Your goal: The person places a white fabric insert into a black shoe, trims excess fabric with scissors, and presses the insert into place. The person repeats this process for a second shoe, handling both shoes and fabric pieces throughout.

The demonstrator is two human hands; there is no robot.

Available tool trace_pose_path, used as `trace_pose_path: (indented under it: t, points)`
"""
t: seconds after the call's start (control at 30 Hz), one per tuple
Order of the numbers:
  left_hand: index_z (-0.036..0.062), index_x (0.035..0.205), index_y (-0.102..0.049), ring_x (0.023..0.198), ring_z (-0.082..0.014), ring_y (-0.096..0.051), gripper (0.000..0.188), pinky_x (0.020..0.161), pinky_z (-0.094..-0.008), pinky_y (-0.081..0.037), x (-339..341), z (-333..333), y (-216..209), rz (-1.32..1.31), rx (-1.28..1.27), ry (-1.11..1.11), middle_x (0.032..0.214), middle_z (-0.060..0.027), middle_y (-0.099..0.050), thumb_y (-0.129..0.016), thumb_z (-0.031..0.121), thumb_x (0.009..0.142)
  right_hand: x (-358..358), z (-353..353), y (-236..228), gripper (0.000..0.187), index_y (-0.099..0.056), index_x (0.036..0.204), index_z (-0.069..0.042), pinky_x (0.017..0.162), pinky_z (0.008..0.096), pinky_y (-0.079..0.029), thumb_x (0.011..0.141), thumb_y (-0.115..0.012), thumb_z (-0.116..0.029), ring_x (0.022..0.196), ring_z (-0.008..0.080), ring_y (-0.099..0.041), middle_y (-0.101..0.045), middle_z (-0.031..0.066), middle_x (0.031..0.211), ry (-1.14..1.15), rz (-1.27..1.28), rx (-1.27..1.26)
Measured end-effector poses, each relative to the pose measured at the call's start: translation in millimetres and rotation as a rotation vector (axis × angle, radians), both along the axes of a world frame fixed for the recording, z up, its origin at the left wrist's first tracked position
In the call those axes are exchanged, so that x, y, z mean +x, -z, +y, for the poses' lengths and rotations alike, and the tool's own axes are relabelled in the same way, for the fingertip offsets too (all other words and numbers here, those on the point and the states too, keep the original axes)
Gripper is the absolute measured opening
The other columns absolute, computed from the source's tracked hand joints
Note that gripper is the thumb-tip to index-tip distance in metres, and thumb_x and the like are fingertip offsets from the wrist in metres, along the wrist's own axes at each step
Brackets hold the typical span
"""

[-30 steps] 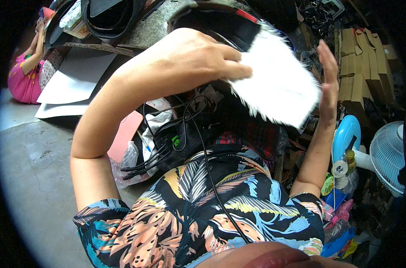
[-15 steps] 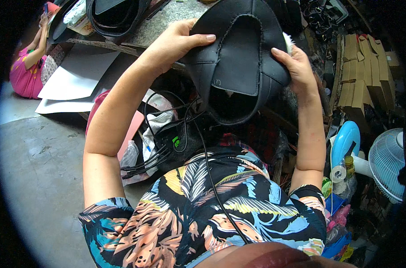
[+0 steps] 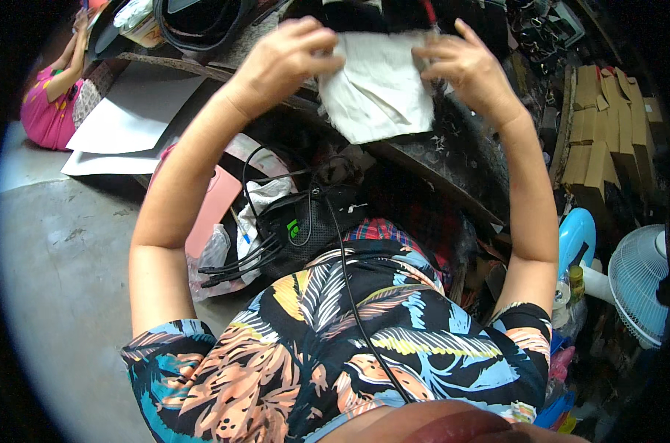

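A piece of white cloth (image 3: pixel 379 88), creased and roughly square, is stretched between my two hands at the top middle, its lower edge hanging loose. My left hand (image 3: pixel 294 59) pinches its left side, the fingers curled and slightly blurred. At the opposite side my right hand (image 3: pixel 471 74) pinches the cloth with thumb and forefinger, another finger raised. Motion smears both sets of fingertips. Dark material shows just beyond the cloth's upper edge, where a thin red object (image 3: pixel 430 13) also sticks up; its kind is unclear.
A dark work surface (image 3: pixel 453 166) lies beneath the cloth. To the left are white sheets (image 3: pixel 125 118), a pink case (image 3: pixel 215 203) and a black bag with cables (image 3: pixel 298 221). Cardboard pieces (image 3: pixel 593 140) and a fan (image 3: pixel 641 277) stand right. Someone in pink (image 3: pixel 51 111) sits far left.
The black stitched piece with an oval opening has left both hands. White cloth is now between them, and the hands have drawn slightly farther apart.
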State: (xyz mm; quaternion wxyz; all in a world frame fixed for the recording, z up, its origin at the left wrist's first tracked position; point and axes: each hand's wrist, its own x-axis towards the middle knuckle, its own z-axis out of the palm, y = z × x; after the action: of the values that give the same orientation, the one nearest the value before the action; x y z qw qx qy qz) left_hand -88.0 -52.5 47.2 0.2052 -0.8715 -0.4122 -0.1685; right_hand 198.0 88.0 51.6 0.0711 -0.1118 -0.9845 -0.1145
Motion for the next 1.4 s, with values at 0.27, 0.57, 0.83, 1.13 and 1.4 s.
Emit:
trace_pose_path:
  t: [0.27,0.57,0.83,1.13,1.4]
  points:
    - [0.0084,0.122,-0.066,0.103,-0.0279,-0.062,0.045,0.086,-0.0384,-0.053,-10.7,-12.3,32.3,-0.378,-0.374,-0.009,0.103,-0.0104,-0.065,-0.062,0.001,0.078,-38.5,-37.7,15.0,0.024,-0.074,0.097,-0.011,0.09,0.0374,-0.049,0.087,-0.07,-0.032,0.097,0.0211,-0.066,-0.071,0.0059,0.093,0.049,0.296,0.291]
    - [0.0214,0.134,-0.064,0.108,-0.0263,-0.053,0.042,0.093,-0.0388,-0.048,-5.8,-28.1,72.7,-0.359,-0.212,-0.08,0.116,-0.0089,-0.057,-0.061,0.011,0.093,-4.2,-36.5,66.4,0.052,-0.042,0.152,-0.022,0.122,0.0424,-0.025,0.103,-0.042,-0.042,0.147,0.0235,-0.033,-0.038,0.0059,0.158,0.158,0.107,-0.08]
    - [0.0063,0.136,-0.057,0.13,-0.0306,-0.051,0.069,0.11,-0.0417,-0.043,20.2,-55.8,56.4,-0.255,-0.174,0.118,0.137,-0.0122,-0.054,-0.078,0.015,0.071,-3.3,-38.4,63.7,0.053,-0.038,0.154,-0.021,0.123,0.0457,-0.02,0.104,-0.039,-0.039,0.149,0.0244,-0.028,-0.033,0.0058,0.161,0.153,0.096,-0.114]
    - [0.0114,0.113,-0.071,0.091,-0.0194,-0.062,0.039,0.08,-0.0319,-0.053,41.2,-50.6,47.6,-0.205,-0.105,0.189,0.099,-0.0006,-0.063,-0.069,0.011,0.075,-3.3,-38.9,64.8,0.053,-0.037,0.155,-0.023,0.123,0.0465,-0.019,0.105,-0.035,-0.04,0.15,0.0241,-0.027,-0.03,0.0043,0.163,0.175,0.087,-0.144]
    - [0.0026,0.135,-0.055,0.094,-0.0252,-0.058,0.06,0.082,-0.0363,-0.052,55.8,-32.7,42.8,-0.121,-0.22,-0.109,0.104,-0.0079,-0.056,-0.068,0.015,0.078,-2.7,-44.3,63.3,0.054,-0.038,0.154,-0.022,0.122,0.0483,-0.019,0.104,-0.038,-0.041,0.15,0.0262,-0.027,-0.031,0.0061,0.162,0.184,0.131,-0.153]
